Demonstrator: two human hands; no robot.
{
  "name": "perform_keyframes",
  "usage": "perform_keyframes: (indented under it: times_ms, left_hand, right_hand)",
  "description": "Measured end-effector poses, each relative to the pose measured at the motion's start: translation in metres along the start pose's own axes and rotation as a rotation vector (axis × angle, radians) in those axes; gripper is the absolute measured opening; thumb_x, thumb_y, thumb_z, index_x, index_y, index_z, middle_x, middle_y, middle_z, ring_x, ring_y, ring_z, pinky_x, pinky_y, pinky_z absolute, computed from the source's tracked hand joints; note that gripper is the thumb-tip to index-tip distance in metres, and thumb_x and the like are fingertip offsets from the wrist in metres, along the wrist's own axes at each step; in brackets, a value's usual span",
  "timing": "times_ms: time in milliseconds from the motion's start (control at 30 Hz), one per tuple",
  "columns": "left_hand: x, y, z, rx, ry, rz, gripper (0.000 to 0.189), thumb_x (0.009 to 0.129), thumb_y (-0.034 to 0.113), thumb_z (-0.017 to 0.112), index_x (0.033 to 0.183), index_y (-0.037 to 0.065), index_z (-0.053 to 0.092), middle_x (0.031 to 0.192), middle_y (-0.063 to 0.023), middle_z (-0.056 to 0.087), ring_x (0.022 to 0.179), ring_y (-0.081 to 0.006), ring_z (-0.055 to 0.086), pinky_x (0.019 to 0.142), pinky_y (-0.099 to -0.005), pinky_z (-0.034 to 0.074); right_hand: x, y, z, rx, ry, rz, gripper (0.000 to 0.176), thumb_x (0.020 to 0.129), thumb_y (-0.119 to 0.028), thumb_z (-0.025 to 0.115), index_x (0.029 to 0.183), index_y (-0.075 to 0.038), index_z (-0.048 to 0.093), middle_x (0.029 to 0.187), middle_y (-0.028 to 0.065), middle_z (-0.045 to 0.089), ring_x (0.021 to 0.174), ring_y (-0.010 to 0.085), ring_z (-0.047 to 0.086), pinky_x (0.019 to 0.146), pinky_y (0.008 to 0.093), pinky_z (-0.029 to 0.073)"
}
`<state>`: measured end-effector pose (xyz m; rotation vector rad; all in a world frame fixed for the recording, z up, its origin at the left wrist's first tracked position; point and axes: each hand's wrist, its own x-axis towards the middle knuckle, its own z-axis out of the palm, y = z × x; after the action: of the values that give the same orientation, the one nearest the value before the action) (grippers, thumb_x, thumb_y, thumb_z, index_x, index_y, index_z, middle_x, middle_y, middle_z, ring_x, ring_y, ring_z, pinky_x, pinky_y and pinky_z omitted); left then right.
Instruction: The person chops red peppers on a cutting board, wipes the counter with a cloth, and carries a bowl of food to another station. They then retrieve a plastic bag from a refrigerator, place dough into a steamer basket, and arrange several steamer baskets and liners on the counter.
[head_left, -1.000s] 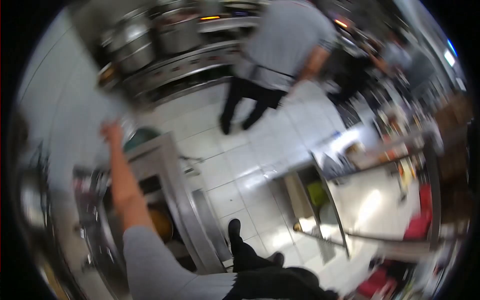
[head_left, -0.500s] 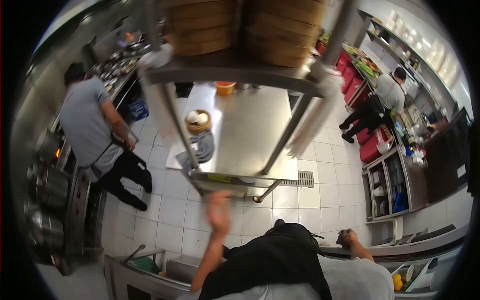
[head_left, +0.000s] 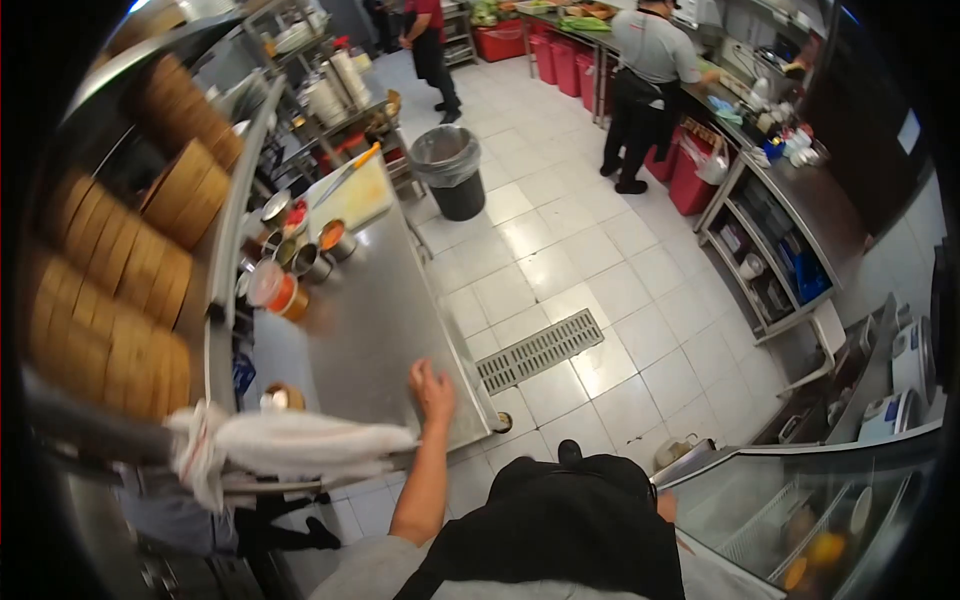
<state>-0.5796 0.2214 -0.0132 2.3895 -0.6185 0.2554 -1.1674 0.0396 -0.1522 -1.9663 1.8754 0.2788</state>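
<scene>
My left hand is over the near right corner of the steel worktable, its fingers apart and slightly bent, holding nothing. Whether it touches the tabletop is hard to tell. Just left of it, a white cloth is tied to the shelf post, and a small bamboo steamer shows partly behind that cloth. Only a bit of my right hand appears beside my black apron, close to the glass-topped cabinet; its fingers are hidden.
Stacked bamboo steamers fill the shelf on the left. Metal pots, a tub with orange contents and a knife lie on the table. Beyond are a bin, a floor drain and co-workers.
My view has swung right and moved closer to the worktable. My left hand has come over its corner. The dark thing seen in my right hand earlier no longer shows.
</scene>
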Motion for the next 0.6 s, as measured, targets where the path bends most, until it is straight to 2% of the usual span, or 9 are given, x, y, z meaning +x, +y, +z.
perform_keyframes:
  times_ms: [33,133,200,267,333,367,467,533,600]
  left_hand:
    - [0.010,-0.003,0.009,0.090,0.052,-0.061,0.043,0.087,0.015,0.066,0.127,0.002,0.058,0.136,-0.0169,0.050,0.127,-0.0382,0.045,0.108,-0.0485,0.035]
    - [0.031,-0.003,0.019,0.135,0.031,-0.115,0.051,0.087,0.017,0.067,0.133,0.002,0.054,0.140,-0.0186,0.046,0.132,-0.0383,0.040,0.110,-0.0519,0.031]
    - [0.045,0.001,0.035,0.151,0.015,-0.152,0.054,0.087,0.019,0.068,0.136,0.002,0.051,0.142,-0.0187,0.045,0.134,-0.0381,0.038,0.111,-0.0510,0.030]
    - [0.056,-0.001,0.045,0.170,0.065,-0.122,0.053,0.087,0.019,0.067,0.135,0.001,0.051,0.141,-0.0193,0.045,0.134,-0.0386,0.038,0.111,-0.0514,0.030]
    - [0.067,0.003,0.043,0.179,0.052,-0.126,0.053,0.087,0.019,0.067,0.135,0.001,0.051,0.141,-0.0197,0.045,0.133,-0.0391,0.038,0.111,-0.0519,0.031]
    - [0.080,0.008,0.046,0.163,0.049,-0.079,0.053,0.087,0.019,0.067,0.134,0.000,0.051,0.140,-0.0201,0.045,0.133,-0.0396,0.038,0.111,-0.0524,0.031]
    - [0.099,0.005,0.057,0.117,0.050,-0.151,0.053,0.087,0.020,0.067,0.133,0.000,0.051,0.140,-0.0204,0.045,0.133,-0.0399,0.038,0.111,-0.0529,0.031]
    - [0.103,0.005,0.061,0.161,0.110,-0.203,0.051,0.087,0.020,0.066,0.132,0.000,0.052,0.139,-0.0196,0.046,0.132,-0.0393,0.039,0.111,-0.0522,0.031]
    - [0.101,0.011,0.056,0.168,0.054,-0.162,0.049,0.088,0.021,0.065,0.131,0.000,0.053,0.139,-0.0195,0.046,0.133,-0.0393,0.038,0.112,-0.0519,0.031]
  right_hand:
    - [-0.003,0.011,-0.007,0.040,0.047,-0.092,0.039,0.088,-0.031,0.059,0.104,0.004,0.064,0.107,0.0301,0.065,0.092,0.0458,0.065,0.082,0.0552,0.053]
    - [-0.042,0.016,-0.047,0.102,0.038,-0.058,0.038,0.087,-0.032,0.060,0.099,0.004,0.063,0.100,0.0308,0.064,0.089,0.0495,0.062,0.081,0.0542,0.051]
    - [-0.064,0.017,-0.073,0.164,0.066,0.033,0.037,0.085,-0.031,0.060,0.097,0.004,0.062,0.092,0.0316,0.063,0.089,0.0508,0.061,0.080,0.0548,0.049]
    - [-0.065,0.063,-0.066,0.190,0.080,-0.076,0.037,0.086,-0.031,0.060,0.097,0.004,0.061,0.089,0.0317,0.063,0.088,0.0513,0.060,0.080,0.0558,0.048]
    - [-0.048,0.123,-0.028,0.030,-0.180,0.274,0.041,0.089,-0.034,0.057,0.104,0.003,0.064,0.100,0.0293,0.067,0.094,0.0494,0.063,0.085,0.0548,0.049]
    - [-0.037,0.127,-0.026,0.001,-0.229,0.305,0.041,0.089,-0.034,0.057,0.105,0.003,0.064,0.101,0.0288,0.067,0.094,0.0491,0.063,0.085,0.0546,0.050]
    - [0.013,0.081,-0.051,-0.030,-0.273,0.196,0.042,0.089,-0.035,0.056,0.107,0.002,0.065,0.103,0.0276,0.068,0.096,0.0484,0.063,0.086,0.0540,0.050]
    - [0.081,0.040,-0.059,-0.065,-0.294,0.080,0.043,0.090,-0.036,0.055,0.108,0.002,0.065,0.105,0.0267,0.068,0.097,0.0478,0.064,0.087,0.0535,0.050]
    - [0.148,0.002,-0.074,-0.123,-0.343,-0.027,0.044,0.090,-0.037,0.055,0.109,0.001,0.065,0.106,0.0258,0.069,0.098,0.0473,0.064,0.088,0.0531,0.050]
